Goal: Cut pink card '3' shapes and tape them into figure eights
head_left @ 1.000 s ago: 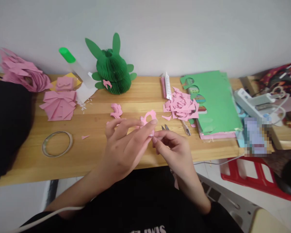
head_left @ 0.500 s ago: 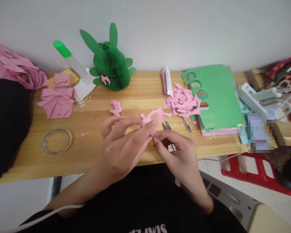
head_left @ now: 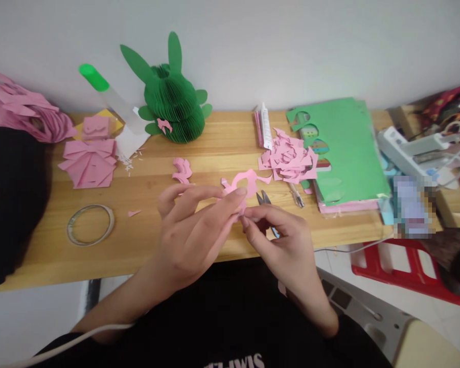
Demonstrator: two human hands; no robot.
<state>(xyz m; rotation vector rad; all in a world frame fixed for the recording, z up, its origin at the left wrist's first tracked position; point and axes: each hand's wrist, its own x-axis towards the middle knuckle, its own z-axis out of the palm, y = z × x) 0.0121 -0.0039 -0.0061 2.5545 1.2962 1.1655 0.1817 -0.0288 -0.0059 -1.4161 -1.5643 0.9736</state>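
Observation:
Close together over the table's front, my left hand and my right hand meet at the fingertips. Between them is a small piece of pink paper, pinched from both sides and mostly hidden by the fingers. Just beyond my left fingertips lies a pink paper scrap with a cut-out hole. A pair of scissors lies partly under my right hand, blades pointing away from me. Behind my left hand is a small stack of wavy pink cut-outs.
A green honeycomb paper figure stands near the wall. Pink scraps, a glue tube, a pen and green sheets lie to the right. Leftward are a tape roll, folded pink paper and a green-capped tube.
The view has shifted slightly. Both hands keep nearly the same pose, fingertips still together on the small pink paper piece.

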